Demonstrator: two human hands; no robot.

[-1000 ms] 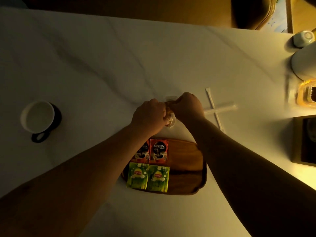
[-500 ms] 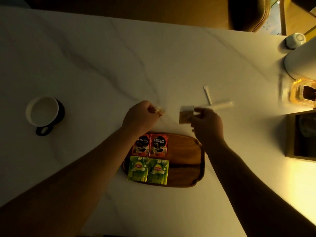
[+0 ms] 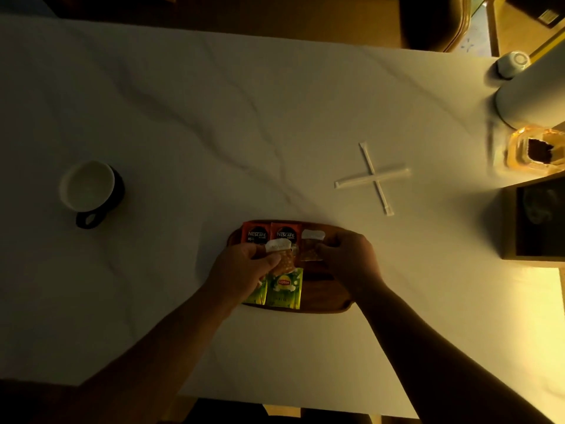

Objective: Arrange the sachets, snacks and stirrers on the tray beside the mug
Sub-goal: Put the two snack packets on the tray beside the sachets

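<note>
A wooden tray [image 3: 336, 304] lies at the near middle of the white table. Two red coffee sachets [image 3: 286, 233] sit along its far edge and two green tea sachets [image 3: 284, 287] along its near edge. My left hand [image 3: 241, 273] holds a small clear snack packet [image 3: 282, 255] over the tray's middle, covering part of the left tea sachet. My right hand [image 3: 351, 258] grips a second clear snack packet [image 3: 311, 246] on the tray, right of the coffee sachets. Two wrapped white stirrers [image 3: 373, 177] lie crossed on the table beyond the tray. The mug [image 3: 88, 191] stands far left.
At the right edge stand a white cylinder [image 3: 532, 96], a small white cup [image 3: 513, 64], an amber glass jar [image 3: 535, 151] and a dark box [image 3: 538, 221]. A chair back [image 3: 434, 19] shows beyond the table.
Both hands split apart above the tray, each with one snack packet, then came down toward me onto the tray. The crossed stirrers are now uncovered.
</note>
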